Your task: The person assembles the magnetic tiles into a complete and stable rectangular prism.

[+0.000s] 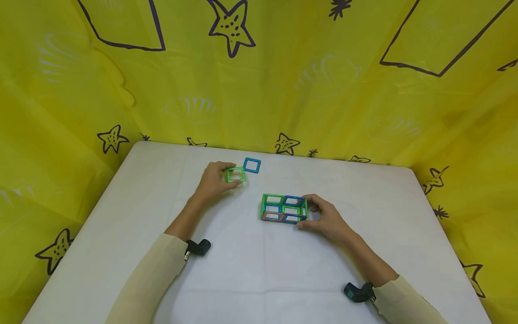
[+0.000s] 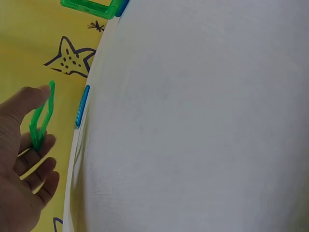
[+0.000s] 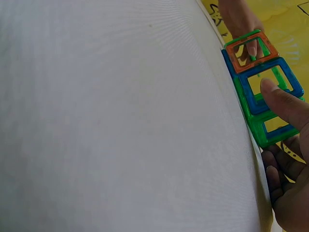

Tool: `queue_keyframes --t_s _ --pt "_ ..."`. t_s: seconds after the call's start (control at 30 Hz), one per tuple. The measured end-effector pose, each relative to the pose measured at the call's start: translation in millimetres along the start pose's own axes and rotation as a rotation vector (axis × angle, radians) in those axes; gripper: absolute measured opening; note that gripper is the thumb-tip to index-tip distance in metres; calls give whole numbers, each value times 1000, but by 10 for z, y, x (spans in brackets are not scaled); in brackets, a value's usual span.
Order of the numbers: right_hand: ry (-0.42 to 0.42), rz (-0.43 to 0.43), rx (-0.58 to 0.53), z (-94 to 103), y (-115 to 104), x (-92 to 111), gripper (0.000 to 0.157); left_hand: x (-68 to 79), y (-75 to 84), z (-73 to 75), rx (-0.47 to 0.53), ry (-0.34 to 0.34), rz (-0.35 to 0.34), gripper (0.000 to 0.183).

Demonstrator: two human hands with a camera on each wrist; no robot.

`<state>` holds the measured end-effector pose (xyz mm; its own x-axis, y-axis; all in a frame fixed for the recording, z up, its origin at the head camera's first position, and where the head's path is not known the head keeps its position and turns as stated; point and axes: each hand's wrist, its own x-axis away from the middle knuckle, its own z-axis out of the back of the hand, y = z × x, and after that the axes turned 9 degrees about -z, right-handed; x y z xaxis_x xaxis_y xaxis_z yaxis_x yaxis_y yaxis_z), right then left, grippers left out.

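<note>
Between thumb and fingers my left hand point(image 1: 212, 181) pinches a green square frame tile point(image 1: 236, 174), seen edge-on in the left wrist view. Just behind that tile, a blue square frame tile point(image 1: 252, 165) lies on the table. To the right stands a low box built of square frame tiles point(image 1: 274, 217), green, blue and orange. My right hand point(image 1: 327, 219) grips the box's right end, its thumb on the near blue tile point(image 3: 250, 92); some fingers are hidden behind the box. An orange tile point(image 3: 252, 52) forms the other half of the near side.
A white cloth-covered table point(image 1: 259, 270) lies under everything. Yellow curtain point(image 1: 259, 90) with drawn stars and fish hangs at the back and both sides. Each wrist bears a small black camera, at left point(image 1: 199, 247) and right point(image 1: 359, 292).
</note>
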<state>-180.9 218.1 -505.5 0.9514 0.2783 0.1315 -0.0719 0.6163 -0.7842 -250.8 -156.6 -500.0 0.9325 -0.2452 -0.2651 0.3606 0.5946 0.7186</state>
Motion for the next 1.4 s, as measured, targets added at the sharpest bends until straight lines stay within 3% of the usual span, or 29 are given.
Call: queue_keyframes --t_s 0.33,0.63,1.4 --pt "-1 -11 -3 -4 -6 3 71 61 170 -36 53 4 -110 56" --pt "-3 -8 -6 -10 8 9 71 115 351 -74 63 -70 -120 57" --pt "6 1 -1 -9 6 4 71 181 683 -246 83 -167 -203 60"
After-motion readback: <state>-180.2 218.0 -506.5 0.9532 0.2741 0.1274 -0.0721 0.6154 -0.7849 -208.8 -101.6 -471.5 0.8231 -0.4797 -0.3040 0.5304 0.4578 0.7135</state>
